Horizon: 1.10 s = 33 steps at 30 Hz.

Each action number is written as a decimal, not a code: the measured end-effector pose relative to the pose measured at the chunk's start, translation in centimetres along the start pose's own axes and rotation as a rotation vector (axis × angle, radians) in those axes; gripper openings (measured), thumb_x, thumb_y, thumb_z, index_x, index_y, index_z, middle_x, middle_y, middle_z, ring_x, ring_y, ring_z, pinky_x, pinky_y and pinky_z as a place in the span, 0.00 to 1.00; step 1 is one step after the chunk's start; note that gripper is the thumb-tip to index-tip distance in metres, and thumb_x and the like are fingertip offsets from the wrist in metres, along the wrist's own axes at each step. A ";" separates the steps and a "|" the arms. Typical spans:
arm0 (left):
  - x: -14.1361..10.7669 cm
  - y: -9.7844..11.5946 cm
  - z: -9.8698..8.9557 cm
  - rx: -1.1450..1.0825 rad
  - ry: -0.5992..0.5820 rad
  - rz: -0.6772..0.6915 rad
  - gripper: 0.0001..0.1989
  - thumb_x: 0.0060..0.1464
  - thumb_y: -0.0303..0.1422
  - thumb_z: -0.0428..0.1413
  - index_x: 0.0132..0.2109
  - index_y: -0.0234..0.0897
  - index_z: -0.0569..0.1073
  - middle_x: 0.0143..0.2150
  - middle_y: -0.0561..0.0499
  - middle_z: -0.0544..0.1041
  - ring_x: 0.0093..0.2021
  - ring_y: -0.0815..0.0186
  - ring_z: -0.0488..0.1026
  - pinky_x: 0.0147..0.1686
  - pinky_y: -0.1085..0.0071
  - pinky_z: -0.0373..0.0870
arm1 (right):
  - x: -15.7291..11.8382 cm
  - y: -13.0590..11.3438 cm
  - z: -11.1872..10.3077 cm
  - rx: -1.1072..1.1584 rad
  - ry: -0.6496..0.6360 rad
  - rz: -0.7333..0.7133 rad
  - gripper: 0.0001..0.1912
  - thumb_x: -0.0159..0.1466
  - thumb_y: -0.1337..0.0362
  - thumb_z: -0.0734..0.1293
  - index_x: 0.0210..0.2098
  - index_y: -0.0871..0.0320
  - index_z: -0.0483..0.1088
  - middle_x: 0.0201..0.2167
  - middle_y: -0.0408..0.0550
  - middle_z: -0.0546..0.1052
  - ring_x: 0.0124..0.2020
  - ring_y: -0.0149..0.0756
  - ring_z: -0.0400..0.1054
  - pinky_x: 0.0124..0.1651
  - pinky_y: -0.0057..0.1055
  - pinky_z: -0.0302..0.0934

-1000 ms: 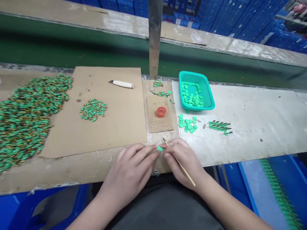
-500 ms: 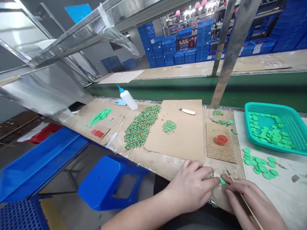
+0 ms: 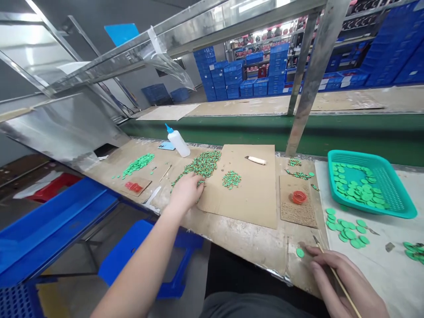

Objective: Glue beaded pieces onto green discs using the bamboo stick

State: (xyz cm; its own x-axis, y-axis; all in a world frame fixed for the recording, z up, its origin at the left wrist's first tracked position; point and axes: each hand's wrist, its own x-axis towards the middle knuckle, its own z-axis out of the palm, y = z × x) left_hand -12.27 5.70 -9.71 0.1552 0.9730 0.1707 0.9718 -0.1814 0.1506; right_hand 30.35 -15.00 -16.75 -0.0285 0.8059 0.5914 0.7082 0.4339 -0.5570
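Head view: the left hand (image 3: 187, 190) has moved since the earlier frame, going from beside the single green disc (image 3: 300, 252) at the near edge to the large heap (image 3: 207, 162) of small green and gold-brown pieces, left of the cardboard sheet (image 3: 251, 201). Its fingers bend down at the heap's near part; the fingertips are hidden, so I cannot tell whether they pinch a piece. The right hand (image 3: 347, 276) stays at the near edge, thumb and fingers pinching a thin brush (image 3: 344, 290), dark tip pointing far and left. The disc lies flat on the table's brown covering, just left of the right hand's foremost fingertip, and now has a hand on its right side only. Judgement: with the left hand away, work on this disc appears paused while the left hand deals with the heap; the brush, kept in the grip, suggests the right hand remains ready there. Surroundings: a red cup (image 3: 299, 197) sits on a small board (image 3: 294, 216) on the far side of the disc; loose discs (image 3: 348, 234) lie right of that board, on the near side of the teal basket (image 3: 397, 205), which holds more. A smaller pile (image 3: 231, 179) rests on the cardboard, well apart from the disc.
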 end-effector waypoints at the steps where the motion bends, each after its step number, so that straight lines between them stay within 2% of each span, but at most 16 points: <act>1: 0.9 -1.2 -0.2 0.014 -0.036 0.001 0.17 0.75 0.45 0.66 0.60 0.38 0.81 0.60 0.43 0.84 0.57 0.56 0.83 0.60 0.50 0.84 | 0.0 0.0 0.0 0.004 0.002 0.004 0.07 0.81 0.56 0.68 0.46 0.48 0.77 0.48 0.49 0.92 0.45 0.48 0.91 0.47 0.40 0.86; 3: 2.0 -2.4 -0.2 0.033 -0.095 0.021 0.17 0.75 0.45 0.66 0.61 0.38 0.81 0.61 0.43 0.84 0.58 0.56 0.83 0.61 0.50 0.85 | -0.1 0.0 0.0 0.007 0.003 0.008 0.07 0.81 0.56 0.68 0.46 0.48 0.76 0.48 0.49 0.92 0.45 0.46 0.91 0.47 0.38 0.86; 5: 2.3 -2.6 0.1 0.048 -0.118 0.042 0.18 0.75 0.45 0.65 0.61 0.39 0.81 0.62 0.43 0.84 0.59 0.55 0.83 0.62 0.50 0.84 | -0.4 0.2 0.0 0.002 -0.004 0.013 0.07 0.82 0.57 0.68 0.47 0.48 0.76 0.48 0.48 0.92 0.45 0.45 0.91 0.48 0.37 0.86; 11: 2.0 -3.0 0.4 0.078 -0.063 0.063 0.19 0.75 0.45 0.65 0.62 0.38 0.81 0.65 0.42 0.82 0.63 0.52 0.81 0.65 0.45 0.82 | -0.5 -0.1 -0.1 0.020 -0.006 0.075 0.04 0.81 0.59 0.69 0.47 0.48 0.75 0.49 0.48 0.91 0.49 0.43 0.91 0.52 0.34 0.86; 16: 2.4 -3.6 0.8 0.078 -0.080 0.057 0.18 0.75 0.45 0.66 0.61 0.39 0.81 0.64 0.42 0.83 0.62 0.53 0.82 0.65 0.46 0.82 | 0.4 -1.0 0.0 0.039 0.048 0.073 0.06 0.81 0.60 0.69 0.45 0.48 0.76 0.47 0.47 0.91 0.45 0.44 0.91 0.48 0.34 0.86; 22: 2.2 -2.7 0.6 -0.021 -0.002 0.058 0.17 0.75 0.46 0.65 0.59 0.38 0.81 0.60 0.43 0.83 0.59 0.55 0.82 0.62 0.48 0.83 | -0.6 -0.5 0.5 0.077 0.052 0.115 0.04 0.80 0.61 0.70 0.46 0.48 0.77 0.49 0.48 0.91 0.48 0.47 0.90 0.49 0.39 0.87; 25: 1.9 -1.4 -0.3 -0.128 0.066 0.086 0.17 0.76 0.47 0.63 0.54 0.37 0.81 0.54 0.45 0.85 0.55 0.56 0.83 0.61 0.50 0.82 | -0.9 -0.3 0.7 0.103 0.067 0.153 0.04 0.80 0.63 0.70 0.47 0.48 0.78 0.50 0.50 0.90 0.51 0.47 0.89 0.51 0.40 0.86; 28: 1.1 1.1 -0.9 -0.262 0.116 0.140 0.18 0.77 0.49 0.57 0.47 0.40 0.81 0.47 0.46 0.86 0.50 0.57 0.84 0.58 0.54 0.83 | -0.1 -0.9 0.4 0.122 0.087 0.142 0.05 0.79 0.65 0.70 0.46 0.48 0.78 0.48 0.49 0.89 0.50 0.46 0.89 0.51 0.39 0.85; 31: -0.7 5.1 -1.2 -0.411 0.139 0.215 0.18 0.74 0.51 0.58 0.50 0.42 0.81 0.47 0.46 0.88 0.44 0.59 0.84 0.51 0.60 0.85 | 1.7 -2.6 -0.1 0.177 0.099 0.120 0.06 0.78 0.67 0.70 0.45 0.49 0.78 0.46 0.48 0.90 0.47 0.43 0.88 0.51 0.37 0.84; 33: -2.2 8.2 -1.3 -0.504 0.130 0.278 0.19 0.72 0.51 0.60 0.54 0.41 0.80 0.46 0.46 0.88 0.43 0.59 0.86 0.47 0.62 0.86 | 3.3 -4.2 -0.2 0.247 0.074 0.172 0.05 0.77 0.66 0.71 0.45 0.50 0.79 0.43 0.47 0.90 0.45 0.42 0.88 0.49 0.36 0.83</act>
State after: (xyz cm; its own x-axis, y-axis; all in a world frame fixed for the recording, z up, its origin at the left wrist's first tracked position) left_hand -4.82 1.87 -7.59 0.3383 0.8596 0.3830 0.6887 -0.5035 0.5217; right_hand 27.44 -14.27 -12.33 0.1347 0.8487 0.5115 0.5046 0.3856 -0.7725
